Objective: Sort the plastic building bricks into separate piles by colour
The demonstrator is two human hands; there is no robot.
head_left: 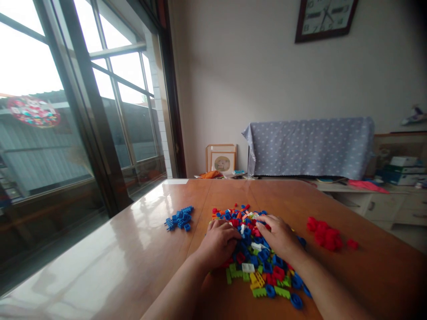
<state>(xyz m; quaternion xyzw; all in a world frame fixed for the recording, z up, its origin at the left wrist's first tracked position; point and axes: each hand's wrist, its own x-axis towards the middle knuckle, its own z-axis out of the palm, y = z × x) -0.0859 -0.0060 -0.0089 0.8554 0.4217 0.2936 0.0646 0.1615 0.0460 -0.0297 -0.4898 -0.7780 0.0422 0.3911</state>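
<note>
A mixed pile of plastic building blocks (255, 260) in blue, red, green, yellow, white and orange lies on the table in front of me. At the pile's left side rests my left hand (220, 240), its fingers curled down among the blocks. Whatever those fingertips hold is hidden. My right hand (276, 231) reaches over the pile from the right, its fingers stretched out and apart, touching blocks near the middle. Off to the left sits a small group of blue blocks (180, 218). On the right is a heap of red blocks (324, 234), with a single red piece beside it.
The brown wooden table (160, 275) has its left edge along large windows (123, 102). Beyond its far edge stand framed pictures (223, 161), a cloth-covered object (310, 146) and white cabinets (383, 206). A square clock (325, 18) hangs on the wall.
</note>
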